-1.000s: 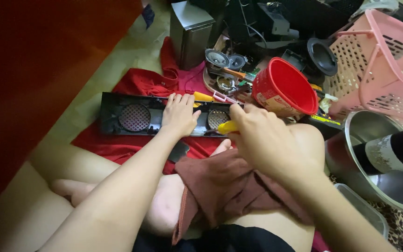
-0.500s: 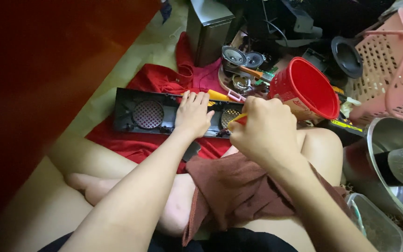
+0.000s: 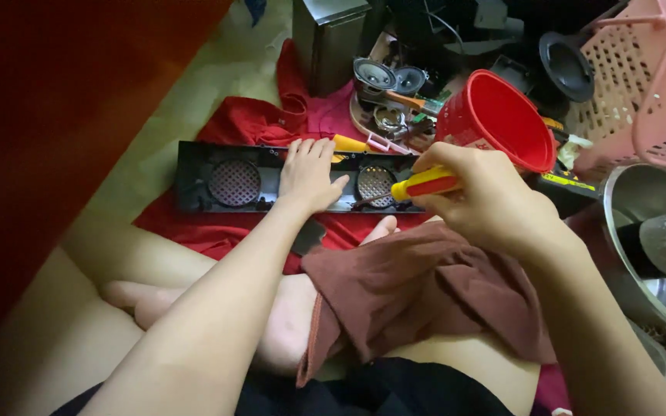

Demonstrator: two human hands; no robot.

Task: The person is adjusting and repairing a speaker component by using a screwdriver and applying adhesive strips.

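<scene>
While the left hand [image 3: 307, 176] is pressing flat, fingers spread, on the long black plastic speaker panel [image 3: 217, 183] lying on a red cloth [image 3: 248, 123], the right hand [image 3: 487, 196] is gripping a yellow-and-red-handled screwdriver [image 3: 425, 185], fingers wrapped tight, its tip pointing at the panel's round mesh grille [image 3: 375, 185].

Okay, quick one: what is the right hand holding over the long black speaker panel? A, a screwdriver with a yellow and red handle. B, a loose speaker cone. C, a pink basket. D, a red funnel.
A: the right hand grips a screwdriver with a yellow and red handle, its tip at the black speaker panel that the left hand presses down.
</scene>
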